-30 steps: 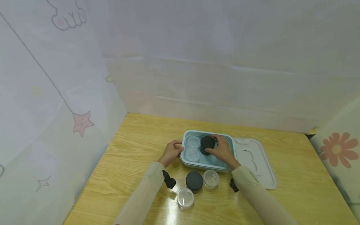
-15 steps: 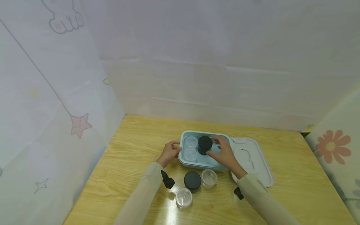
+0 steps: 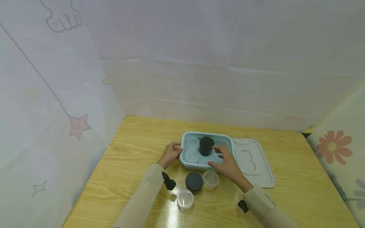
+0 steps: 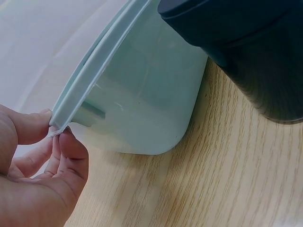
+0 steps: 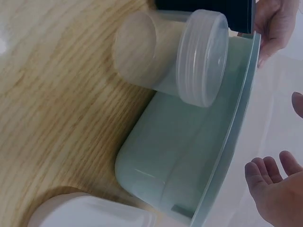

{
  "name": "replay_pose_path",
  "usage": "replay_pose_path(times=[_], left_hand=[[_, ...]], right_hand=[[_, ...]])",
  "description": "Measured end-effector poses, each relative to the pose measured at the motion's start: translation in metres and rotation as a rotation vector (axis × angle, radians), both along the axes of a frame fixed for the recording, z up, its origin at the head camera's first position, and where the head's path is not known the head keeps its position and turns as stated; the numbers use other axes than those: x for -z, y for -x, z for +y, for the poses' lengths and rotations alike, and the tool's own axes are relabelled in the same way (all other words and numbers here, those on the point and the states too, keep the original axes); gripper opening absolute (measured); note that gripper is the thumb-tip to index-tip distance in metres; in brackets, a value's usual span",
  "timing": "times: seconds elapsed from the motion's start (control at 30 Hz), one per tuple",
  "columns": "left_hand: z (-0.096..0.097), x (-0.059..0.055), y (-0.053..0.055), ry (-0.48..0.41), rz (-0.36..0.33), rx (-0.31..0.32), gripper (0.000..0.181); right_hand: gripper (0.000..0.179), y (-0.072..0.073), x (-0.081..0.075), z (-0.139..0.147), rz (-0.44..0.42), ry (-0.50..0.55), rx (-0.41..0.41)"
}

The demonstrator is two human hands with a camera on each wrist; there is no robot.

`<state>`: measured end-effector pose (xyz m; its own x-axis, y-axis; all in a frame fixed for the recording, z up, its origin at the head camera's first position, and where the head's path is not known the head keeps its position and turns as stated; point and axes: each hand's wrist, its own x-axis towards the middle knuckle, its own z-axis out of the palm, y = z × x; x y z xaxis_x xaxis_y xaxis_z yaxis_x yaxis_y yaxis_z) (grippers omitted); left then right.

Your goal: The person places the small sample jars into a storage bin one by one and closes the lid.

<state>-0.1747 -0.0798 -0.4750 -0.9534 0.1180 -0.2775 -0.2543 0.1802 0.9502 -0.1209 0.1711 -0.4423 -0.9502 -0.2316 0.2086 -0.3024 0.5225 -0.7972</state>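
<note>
A light blue plastic box [image 3: 220,141] stands on the table, its top uncovered. Inside, two clear lidded jars [image 3: 192,143] line the left end, with a black jar [image 3: 206,147] upright beside them. My left hand [image 3: 170,154] pinches the box's left rim between thumb and fingers, as the left wrist view shows on the rim [image 4: 78,94]. My right hand [image 3: 226,163] hovers over the box's front right part, thumb and fingers spread and holding nothing. It is nearest to the black jar inside, and in the right wrist view its fingers [image 5: 270,172] are apart from the box.
In front of the box stand another black jar [image 3: 194,181] and two clear jars, one beside it [image 3: 211,180] and one nearer me [image 3: 185,199]. A white lid [image 3: 260,161] lies flat to the right of the box. A printed cloth [image 3: 182,88] hangs behind the table.
My right hand has let go of the black jar inside the box and drawn back toward the front right. The left hand still holds the rim.
</note>
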Motion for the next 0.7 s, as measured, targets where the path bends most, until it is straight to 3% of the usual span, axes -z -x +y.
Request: replay_pose_path(times=[0.23,0.7], left_hand=[[-0.002,0.0,0.001,-0.017,-0.002,0.024,0.037],[-0.001,0.001,0.002,-0.014,-0.015,-0.002,0.036]], right_hand=[[0.059,-0.007,0.003,-0.001,-0.003,-0.015,0.022],[0.053,-0.026,0.006,0.004,-0.025,0.002,-0.002]])
